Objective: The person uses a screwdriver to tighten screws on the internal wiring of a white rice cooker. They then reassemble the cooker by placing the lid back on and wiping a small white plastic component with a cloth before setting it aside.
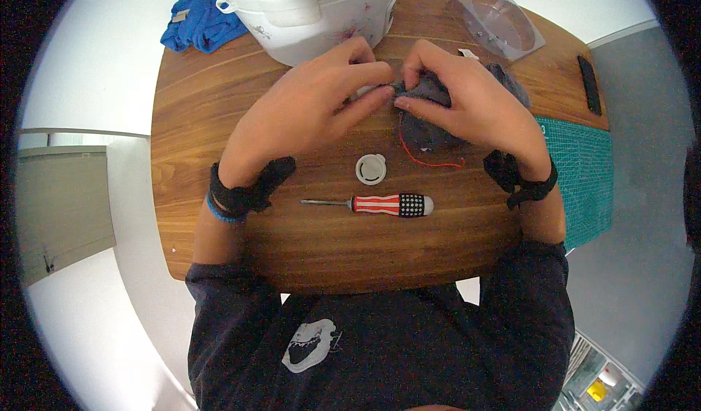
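My left hand (327, 93) and my right hand (471, 97) meet above the far middle of the table, fingertips almost touching. Both pinch at something small between them, too hidden to name. Under and behind my right hand lies a dark grey cloth (426, 135), partly covered by it. A thin red cord (432, 163) curves out along the cloth's near edge. Nearer to me, a round white cap (371, 169) rests on the wood. Just below it is a screwdriver (387, 205) with a striped and starred handle, its shaft pointing left.
A large white lidded appliance (307, 16) stands at the back, beside a blue cloth (201, 24). A clear plastic container (502, 20) and a black remote-like object (588, 84) lie at the far right. The green cutting mat (577, 181) covers the right edge of the wooden table (197, 133).
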`<control>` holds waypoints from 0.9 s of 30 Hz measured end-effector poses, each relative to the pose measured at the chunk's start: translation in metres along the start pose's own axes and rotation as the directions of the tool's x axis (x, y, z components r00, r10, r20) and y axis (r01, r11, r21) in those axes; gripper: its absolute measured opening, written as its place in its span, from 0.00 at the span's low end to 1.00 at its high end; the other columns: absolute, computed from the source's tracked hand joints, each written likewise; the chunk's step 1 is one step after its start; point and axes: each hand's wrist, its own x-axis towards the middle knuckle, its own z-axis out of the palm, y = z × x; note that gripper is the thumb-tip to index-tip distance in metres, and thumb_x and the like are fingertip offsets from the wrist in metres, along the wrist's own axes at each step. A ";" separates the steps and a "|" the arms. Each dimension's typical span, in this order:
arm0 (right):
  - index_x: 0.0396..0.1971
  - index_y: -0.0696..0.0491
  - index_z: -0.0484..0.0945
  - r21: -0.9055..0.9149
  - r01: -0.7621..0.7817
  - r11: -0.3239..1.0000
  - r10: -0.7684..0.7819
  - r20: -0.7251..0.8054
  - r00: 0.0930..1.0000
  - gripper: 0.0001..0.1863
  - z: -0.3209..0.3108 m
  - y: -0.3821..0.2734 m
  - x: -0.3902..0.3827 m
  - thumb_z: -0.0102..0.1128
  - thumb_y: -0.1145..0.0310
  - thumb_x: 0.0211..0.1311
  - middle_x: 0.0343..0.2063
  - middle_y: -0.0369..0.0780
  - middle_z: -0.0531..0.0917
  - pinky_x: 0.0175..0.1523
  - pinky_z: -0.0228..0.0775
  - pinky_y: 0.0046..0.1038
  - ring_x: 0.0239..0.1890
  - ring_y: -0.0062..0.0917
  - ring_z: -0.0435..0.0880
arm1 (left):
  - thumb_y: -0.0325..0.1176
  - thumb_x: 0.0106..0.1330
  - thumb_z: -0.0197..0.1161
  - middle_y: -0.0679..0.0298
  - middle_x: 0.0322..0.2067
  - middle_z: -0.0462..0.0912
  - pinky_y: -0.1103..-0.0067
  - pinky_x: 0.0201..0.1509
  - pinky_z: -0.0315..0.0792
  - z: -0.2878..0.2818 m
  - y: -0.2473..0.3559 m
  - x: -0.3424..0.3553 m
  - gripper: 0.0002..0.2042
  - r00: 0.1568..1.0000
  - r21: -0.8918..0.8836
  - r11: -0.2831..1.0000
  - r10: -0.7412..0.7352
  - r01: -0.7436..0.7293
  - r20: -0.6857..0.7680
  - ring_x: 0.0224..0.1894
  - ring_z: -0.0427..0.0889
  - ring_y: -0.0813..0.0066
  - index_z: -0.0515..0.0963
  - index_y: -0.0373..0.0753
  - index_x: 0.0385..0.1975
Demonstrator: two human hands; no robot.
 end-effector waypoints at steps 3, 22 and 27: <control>0.52 0.53 0.74 0.017 0.028 0.999 -0.028 -0.006 1.000 0.18 0.000 0.004 0.000 0.73 0.68 0.70 0.42 0.50 0.88 0.52 0.81 0.46 0.49 0.53 0.90 | 0.35 0.78 0.67 0.51 0.43 0.78 0.60 0.44 0.78 -0.004 0.002 0.000 0.08 1.000 -0.006 1.000 -0.025 0.025 0.006 0.40 0.83 0.48 0.84 0.39 0.50; 0.56 0.52 0.71 -0.007 0.093 0.996 -0.093 -0.052 0.994 0.21 0.005 0.005 -0.002 0.69 0.59 0.76 0.44 0.52 0.89 0.51 0.80 0.53 0.48 0.58 0.89 | 0.34 0.81 0.66 0.57 0.44 0.78 0.70 0.47 0.75 0.001 0.005 0.000 0.08 0.990 -0.141 0.980 -0.143 0.142 0.004 0.43 0.79 0.62 0.83 0.37 0.49; 0.55 0.51 0.74 -0.119 -0.005 0.993 0.008 0.018 1.000 0.17 0.004 0.006 0.000 0.67 0.60 0.78 0.42 0.50 0.90 0.48 0.80 0.48 0.47 0.53 0.90 | 0.35 0.78 0.70 0.56 0.43 0.79 0.67 0.46 0.76 -0.002 0.006 0.001 0.08 0.991 -0.146 0.981 -0.131 0.126 -0.026 0.42 0.82 0.56 0.86 0.38 0.47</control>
